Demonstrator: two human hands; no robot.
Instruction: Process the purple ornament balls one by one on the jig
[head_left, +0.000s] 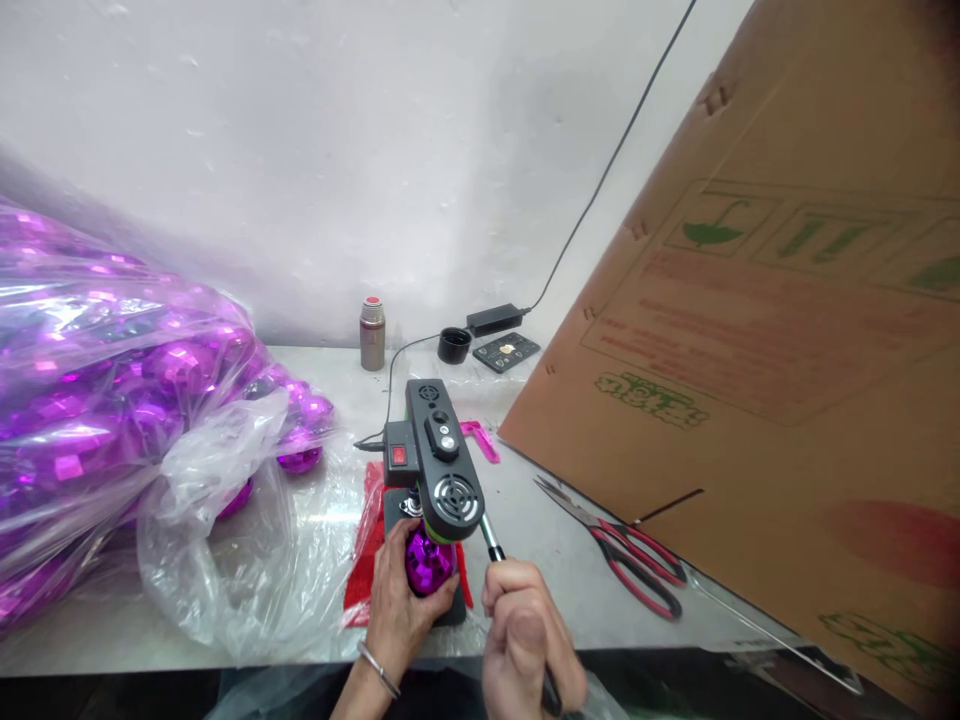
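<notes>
A shiny purple faceted ball [430, 563] sits under the front end of a black machine [442, 455] with a red switch. My left hand [405, 590] wraps round the ball from the left and below, with a bracelet at the wrist. To the right, my right hand [525, 635] grips the machine's lever [492, 537], a metal rod with a black handle. Red material [364, 575] lies beneath the machine. Whether the ball touches the machine's head is hard to tell.
At left bulges a clear bag of purple balls [150, 400]. Red-handled scissors [626, 555] lie beside a large cardboard box [750, 350] at right. Behind the machine stand a metal flask [372, 335], a black cup [454, 345] and a power adapter [495, 319] with its cable.
</notes>
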